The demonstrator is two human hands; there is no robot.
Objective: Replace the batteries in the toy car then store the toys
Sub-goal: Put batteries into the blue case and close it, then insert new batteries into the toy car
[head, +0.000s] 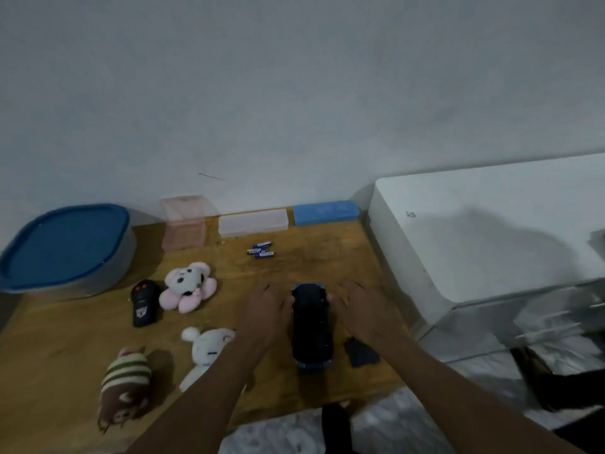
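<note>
A: List the items on the wooden table [65,339], left to right.

B: Far left: a grey oval bin with a blue lid [65,249]. Near the front edge lies a brown plush with a cream-and-olive striped top [126,393]. Behind it lies a black remote control [144,303], and just beside that a pink-and-white plush animal [188,286]. A white plush rabbit [209,350] lies at the left forearm. Against the wall stand a clear pink plastic box [184,224], a flat translucent white case [253,222] and a flat blue case [325,212].

A: Location of the batteries?

B: Three small blue-and-white batteries [260,249] lie together in front of the white case, well apart from the car.

A: Location of the car?

B: The black toy car with blue trim [311,326] lies on the table between the hands, lengthwise away from the person.

A: Grip state?

B: The left hand [266,311] rests against the car's left side, fingers spread, not closed around it. The right hand [366,309] is just beside the right side, fingers loose; contact cannot be told.

A: Further right?

B: A small black flat piece [361,352] lies beside the car under the right forearm. A white cabinet [474,231] stands past the table edge.
</note>
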